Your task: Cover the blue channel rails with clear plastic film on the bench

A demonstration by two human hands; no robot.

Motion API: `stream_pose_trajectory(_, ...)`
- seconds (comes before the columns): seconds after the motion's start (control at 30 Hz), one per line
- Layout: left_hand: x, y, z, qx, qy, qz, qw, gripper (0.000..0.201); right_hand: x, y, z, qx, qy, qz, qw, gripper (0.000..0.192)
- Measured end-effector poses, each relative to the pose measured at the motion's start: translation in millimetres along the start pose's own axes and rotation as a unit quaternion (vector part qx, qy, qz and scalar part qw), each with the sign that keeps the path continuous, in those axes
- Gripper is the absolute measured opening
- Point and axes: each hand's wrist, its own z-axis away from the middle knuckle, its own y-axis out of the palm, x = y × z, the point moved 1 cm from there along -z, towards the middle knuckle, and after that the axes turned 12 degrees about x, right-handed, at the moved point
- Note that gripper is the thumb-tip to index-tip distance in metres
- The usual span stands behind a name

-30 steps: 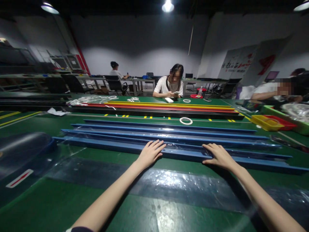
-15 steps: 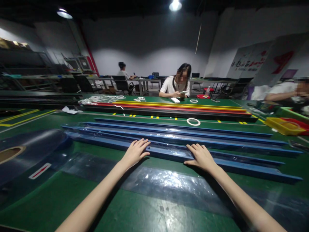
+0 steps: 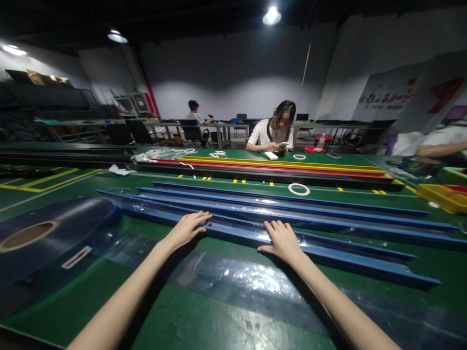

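Note:
A long blue channel profile (image 3: 350, 260), covered in glossy film, lies across the green table in front of me. My left hand (image 3: 188, 228) is on its left part, fingers over the top and thumb by the near edge. Farther right, my right hand (image 3: 282, 240) grips the same profile, with fingers reaching over it and thumb towards me. The undersides of both hands are hidden. Beyond it lie more blue profiles (image 3: 328, 218), roughly parallel. Nearer me, a strip of clear film (image 3: 237, 282) stretches from a large film roll (image 3: 80, 214) at left.
Behind the blue profiles lie yellow strips (image 3: 292, 164), red strips (image 3: 255, 167) and black bars (image 3: 237, 176). A white ring (image 3: 298, 189) rests between. A yellow bin (image 3: 443, 197) stands at right. A co-worker (image 3: 272, 131) sits across the table; another person's arm (image 3: 445, 146) shows at right.
The nearest blue profile has slid left along with both hands, relative to the profiles behind it. The view has shifted slightly, so the background sits farther right.

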Motion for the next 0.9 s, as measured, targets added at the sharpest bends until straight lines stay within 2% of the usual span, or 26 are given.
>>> stream_pose_trajectory(0.13,-1.4,-3.9,-0.6,-0.002,0.000,-0.001,1.000,0.038,-3.6,1.2,2.7,-0.009,-0.020,0.004,1.000,0.079)
stream_pose_trajectory(0.23,-0.6,-9.5,1.6,-0.008,0.001,-0.001,1.000,0.036,-5.9,-2.0,7.1,-0.009,-0.027,0.013,1.000,0.075)
stream_pose_trajectory(0.43,0.0,-30.3,9.8,-0.060,-0.045,-0.051,0.996,0.043,-26.3,-22.1,25.6,0.002,0.001,0.041,0.999,0.041)
stream_pose_trajectory(0.6,-3.1,-35.9,7.8,-0.075,-0.102,-0.060,0.990,0.032,-55.5,-44.4,52.7,0.039,0.037,0.059,0.997,0.022)
stream_pose_trajectory(0.77,-23.1,-40.6,-3.6,-0.056,-0.110,-0.070,0.990,0.030,-86.2,-72.0,76.8,-0.003,0.077,0.064,0.995,0.038)
stream_pose_trajectory(0.9,-50.3,-63.0,-11.4,-0.080,-0.140,-0.091,0.983,0.028,-115.5,-90.4,90.4,-0.035,0.127,0.052,0.990,0.048)
